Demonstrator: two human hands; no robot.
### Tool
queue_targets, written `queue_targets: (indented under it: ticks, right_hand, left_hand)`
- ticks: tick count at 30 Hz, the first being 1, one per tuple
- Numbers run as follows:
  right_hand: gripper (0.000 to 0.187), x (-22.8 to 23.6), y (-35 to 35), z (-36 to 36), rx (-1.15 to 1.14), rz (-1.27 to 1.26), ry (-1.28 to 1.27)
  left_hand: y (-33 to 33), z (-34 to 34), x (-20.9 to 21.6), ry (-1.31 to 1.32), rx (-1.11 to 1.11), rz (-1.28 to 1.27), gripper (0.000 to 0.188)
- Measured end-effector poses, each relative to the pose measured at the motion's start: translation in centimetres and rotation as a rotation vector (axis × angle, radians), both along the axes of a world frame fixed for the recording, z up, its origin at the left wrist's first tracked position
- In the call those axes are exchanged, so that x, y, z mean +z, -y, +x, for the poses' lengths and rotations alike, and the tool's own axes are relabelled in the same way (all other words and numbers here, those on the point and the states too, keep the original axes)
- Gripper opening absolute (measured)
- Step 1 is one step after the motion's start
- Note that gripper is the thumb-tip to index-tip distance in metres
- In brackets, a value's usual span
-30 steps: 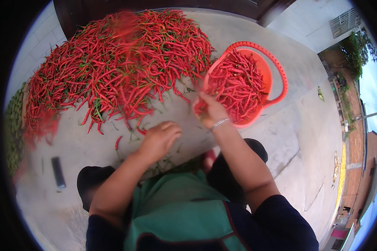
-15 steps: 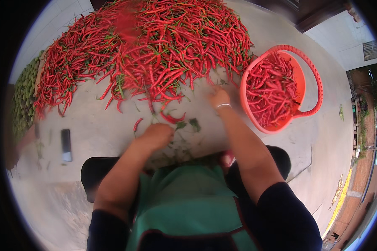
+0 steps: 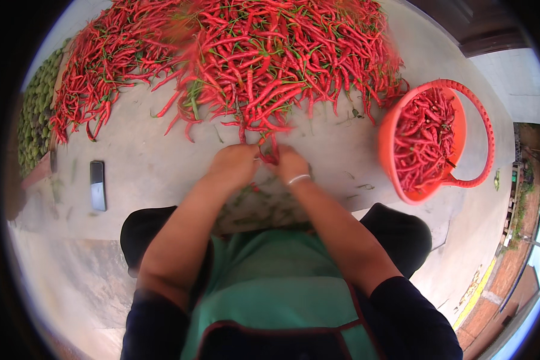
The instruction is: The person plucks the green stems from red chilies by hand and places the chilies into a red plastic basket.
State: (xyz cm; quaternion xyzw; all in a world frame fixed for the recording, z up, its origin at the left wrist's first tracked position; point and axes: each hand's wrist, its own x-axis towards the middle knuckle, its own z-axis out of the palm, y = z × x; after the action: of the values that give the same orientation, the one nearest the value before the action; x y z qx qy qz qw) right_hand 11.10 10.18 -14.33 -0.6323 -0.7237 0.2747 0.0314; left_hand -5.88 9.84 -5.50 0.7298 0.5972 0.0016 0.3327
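My left hand and my right hand come close together at the near edge of a big heap of red chili peppers with green stems. Between them is a curved red chili pepper, gripped in the closed fingers of my right hand. The fingers of my left hand are pinched together beside it, at its green stem; motion blur hides the exact grip. To the right stands an orange-red basket with an arched handle, filled with red chili peppers that look stemless.
A dark phone lies on the concrete floor at the left. Green stem scraps are scattered in front of my green apron. A mass of green produce lies at the far left.
My right hand has moved left from beside the basket to meet my left hand. My left hand has risen toward the heap. A red chili pepper is now between them.
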Motion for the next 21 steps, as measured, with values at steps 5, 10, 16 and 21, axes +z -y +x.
queue_targets:
  ticks: [5,10,16,21]
  right_hand:
    - [0.03,-0.1,-0.9,1.4,0.165,-0.035,-0.026]
    - [0.028,10.3,-2.5,3.1,0.209,-0.245,-0.108]
    - [0.022,17.9,-1.5,6.0,-0.261,-0.614,-0.834]
    - [0.022,17.0,0.4,6.5,-0.307,-0.605,-1.052]
  left_hand:
    - [0.2,-1.2,0.3,0.032,0.057,0.058,0.018]
    - [0.0,-0.2,2.2,0.188,0.163,0.151,0.017]
    - [0.2,1.8,4.5,0.586,0.268,0.025,0.016]
    - [1.5,3.9,5.1,0.97,0.392,-0.063,0.017]
